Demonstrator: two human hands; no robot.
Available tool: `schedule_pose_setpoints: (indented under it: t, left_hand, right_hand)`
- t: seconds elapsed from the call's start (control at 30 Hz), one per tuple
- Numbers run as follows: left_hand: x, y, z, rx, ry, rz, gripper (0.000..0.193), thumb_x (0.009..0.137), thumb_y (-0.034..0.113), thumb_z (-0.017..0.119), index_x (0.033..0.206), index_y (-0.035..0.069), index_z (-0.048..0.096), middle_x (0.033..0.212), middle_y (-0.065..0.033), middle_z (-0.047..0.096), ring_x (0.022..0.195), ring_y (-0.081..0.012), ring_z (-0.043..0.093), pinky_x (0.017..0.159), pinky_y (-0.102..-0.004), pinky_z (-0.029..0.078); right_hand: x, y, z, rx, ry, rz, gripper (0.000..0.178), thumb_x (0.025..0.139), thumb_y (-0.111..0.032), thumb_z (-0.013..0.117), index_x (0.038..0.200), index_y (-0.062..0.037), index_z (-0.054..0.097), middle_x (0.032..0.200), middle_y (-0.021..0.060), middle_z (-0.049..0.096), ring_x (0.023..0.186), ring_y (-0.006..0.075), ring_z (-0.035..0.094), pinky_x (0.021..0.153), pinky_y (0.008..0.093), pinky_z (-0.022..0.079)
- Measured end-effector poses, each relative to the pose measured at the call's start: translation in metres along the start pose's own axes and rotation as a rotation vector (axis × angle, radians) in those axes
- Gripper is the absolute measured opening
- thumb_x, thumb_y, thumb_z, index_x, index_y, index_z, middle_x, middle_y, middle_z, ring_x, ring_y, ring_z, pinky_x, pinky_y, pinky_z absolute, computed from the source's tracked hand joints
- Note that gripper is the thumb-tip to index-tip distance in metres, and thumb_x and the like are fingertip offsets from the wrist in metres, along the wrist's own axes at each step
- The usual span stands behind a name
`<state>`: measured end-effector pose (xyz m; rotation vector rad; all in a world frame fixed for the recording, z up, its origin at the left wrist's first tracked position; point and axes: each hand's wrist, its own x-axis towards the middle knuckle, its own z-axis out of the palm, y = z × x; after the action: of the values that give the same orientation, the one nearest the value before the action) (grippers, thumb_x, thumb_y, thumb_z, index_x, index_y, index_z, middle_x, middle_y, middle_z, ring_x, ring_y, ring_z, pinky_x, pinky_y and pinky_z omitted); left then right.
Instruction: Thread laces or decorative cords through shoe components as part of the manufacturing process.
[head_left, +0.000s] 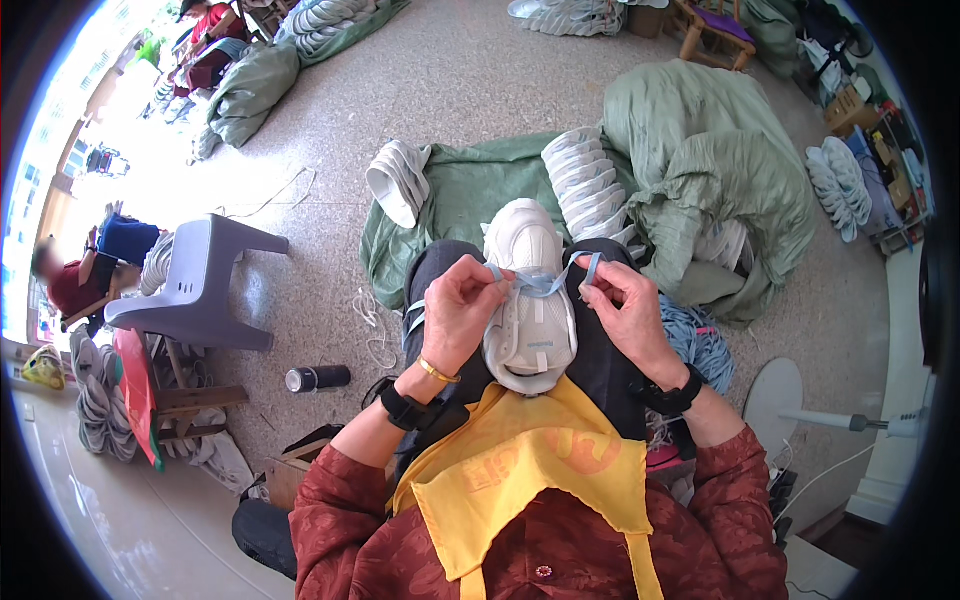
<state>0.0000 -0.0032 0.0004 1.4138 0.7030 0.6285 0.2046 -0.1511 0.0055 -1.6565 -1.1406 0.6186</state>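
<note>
On my lap lies a white sneaker (pixel 527 243), its toe pointing away from me and its heel end near my yellow apron (pixel 540 450). A light blue shoelace (pixel 541 288) runs across the top of the shoe. My left hand (pixel 460 312) pinches the lace between thumb and fingers at the shoe's left side. On the other side, my right hand (pixel 628 312) is closed on the lace too, with a loop of it standing up by the fingertips. Both hands are just above the shoe.
Nested white shoe uppers (pixel 583 185) and a smaller stack (pixel 398 184) rest on green cloth (pixel 470 175). Right of them bulges a big green sack (pixel 710 150). At left are a grey plastic chair (pixel 195 275) and a dark bottle (pixel 318 378). Blue laces (pixel 697 340) lie beside my right knee.
</note>
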Motion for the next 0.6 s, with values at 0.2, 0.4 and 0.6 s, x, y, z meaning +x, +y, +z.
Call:
schedule_pose_setpoints:
  t: [0.2, 0.4, 0.6]
  left_hand:
    - [-0.003, 0.001, 0.005, 0.112, 0.058, 0.063, 0.012, 0.094, -0.007, 0.065, 0.088, -0.001, 0.056, 0.102, -0.0121, 0.076, 0.087, -0.0088, 0.067, 0.078, -0.0253, 0.056]
    - [-0.015, 0.01, 0.011, 0.387, 0.14, 0.234, 0.011, 0.085, -0.008, 0.066, 0.087, -0.003, 0.057, 0.091, -0.0142, 0.076, 0.075, -0.0218, 0.073, 0.069, -0.0308, 0.057]
    - [-0.013, 0.014, 0.014, 0.497, 0.16, 0.354, 0.011, 0.084, -0.009, 0.065, 0.088, -0.002, 0.058, 0.085, -0.0146, 0.07, 0.072, -0.028, 0.069, 0.067, -0.0345, 0.055]
  right_hand:
    - [0.0, -0.003, 0.0, 0.043, 0.045, -0.04, 0.035, 0.091, 0.006, 0.069, 0.124, -0.0026, 0.072, 0.087, 0.0034, 0.065, 0.071, 0.0065, 0.06, 0.066, 0.0229, 0.052]
    - [-0.002, -0.006, -0.004, 0.067, -0.018, 0.021, 0.026, 0.094, 0.004, 0.068, 0.12, 0.0014, 0.072, 0.102, 0.0023, 0.071, 0.084, 0.006, 0.068, 0.076, 0.0226, 0.058]
    - [-0.002, -0.006, -0.001, 0.124, -0.001, 0.083, 0.019, 0.094, 0.002, 0.069, 0.114, 0.0021, 0.073, 0.094, 0.0019, 0.074, 0.083, 0.0067, 0.069, 0.078, 0.0236, 0.059]
